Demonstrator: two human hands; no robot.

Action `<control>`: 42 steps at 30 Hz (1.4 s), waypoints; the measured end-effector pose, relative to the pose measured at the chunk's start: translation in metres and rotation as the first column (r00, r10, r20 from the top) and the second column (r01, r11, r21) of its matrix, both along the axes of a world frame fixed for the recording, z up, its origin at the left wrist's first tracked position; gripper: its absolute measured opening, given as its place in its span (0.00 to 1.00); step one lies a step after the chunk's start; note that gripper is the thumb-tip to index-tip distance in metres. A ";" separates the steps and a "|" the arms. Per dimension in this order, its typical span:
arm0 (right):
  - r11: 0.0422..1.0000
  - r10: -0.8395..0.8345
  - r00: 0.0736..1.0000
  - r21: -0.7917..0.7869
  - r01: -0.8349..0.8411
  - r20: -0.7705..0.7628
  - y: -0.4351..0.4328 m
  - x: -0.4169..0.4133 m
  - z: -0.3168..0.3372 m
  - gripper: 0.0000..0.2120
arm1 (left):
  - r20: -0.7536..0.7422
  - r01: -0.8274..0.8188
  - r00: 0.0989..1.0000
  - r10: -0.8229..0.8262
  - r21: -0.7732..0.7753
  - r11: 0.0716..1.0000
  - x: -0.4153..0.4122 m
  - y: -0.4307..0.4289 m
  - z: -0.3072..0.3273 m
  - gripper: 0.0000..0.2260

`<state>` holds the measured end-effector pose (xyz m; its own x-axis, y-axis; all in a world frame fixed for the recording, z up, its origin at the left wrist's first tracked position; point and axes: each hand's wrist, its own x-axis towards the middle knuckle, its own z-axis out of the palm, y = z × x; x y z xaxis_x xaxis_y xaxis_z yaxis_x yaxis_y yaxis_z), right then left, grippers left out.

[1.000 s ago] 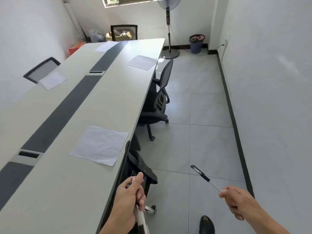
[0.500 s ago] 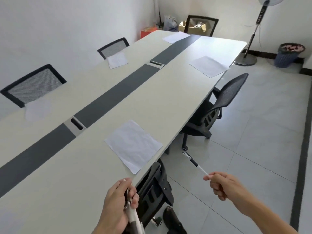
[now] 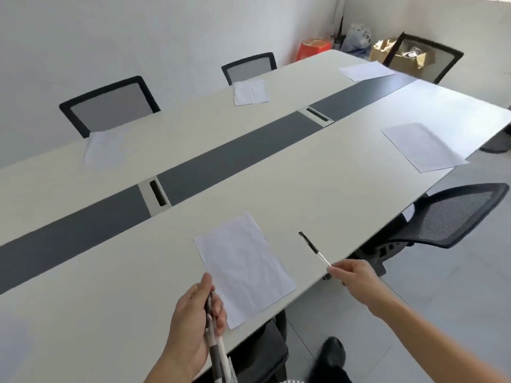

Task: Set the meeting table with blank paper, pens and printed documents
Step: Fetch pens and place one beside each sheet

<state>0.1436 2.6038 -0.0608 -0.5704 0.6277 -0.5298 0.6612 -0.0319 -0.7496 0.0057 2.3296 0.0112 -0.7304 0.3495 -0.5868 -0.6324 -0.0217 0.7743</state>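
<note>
Pen [image 3: 313, 248], tail pinched by right hand [image 3: 356, 277], now over tabletop [image 3: 304, 175] by near edge, earlier out over floor, just right of blank sheet [image 3: 243, 269], left hand [image 3: 193, 322] gripping spare pens [image 3: 214, 335], four further sheets [image 3: 423, 146] along other edges.

On my feed: two black mesh-back chairs [image 3: 110, 106] [image 3: 250, 68] along the far wall, a third chair [image 3: 425, 58] at the head end, and a fourth chair [image 3: 456, 217] turned sideways over the grey tiled floor [image 3: 456, 286]. In the corner sit an orange box [image 3: 315, 49], a plastic bag [image 3: 356, 37] and an open cardboard box [image 3: 379, 52].
</note>
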 end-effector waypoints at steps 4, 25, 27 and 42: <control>0.985 0.120 0.988 0.113 -0.131 0.097 0.038 -0.063 -0.047 0.07 | -0.003 -0.184 0.983 0.184 -0.051 0.982 -0.005 -0.003 -0.006 0.15; 0.759 0.472 0.748 0.216 -0.614 0.467 0.073 -0.129 -0.092 0.18 | -0.204 -0.437 0.896 0.396 -0.230 0.870 -0.002 0.025 -0.006 0.13; 0.797 0.464 0.802 0.218 -0.563 0.376 0.061 -0.117 -0.073 0.15 | -0.218 -0.418 0.902 0.374 -0.217 0.882 -0.010 0.023 -0.006 0.12; 0.954 0.197 0.946 -0.173 -0.245 -0.257 -0.040 0.042 0.056 0.09 | -0.256 -0.026 0.966 0.015 -0.040 0.999 0.026 0.119 -0.004 0.10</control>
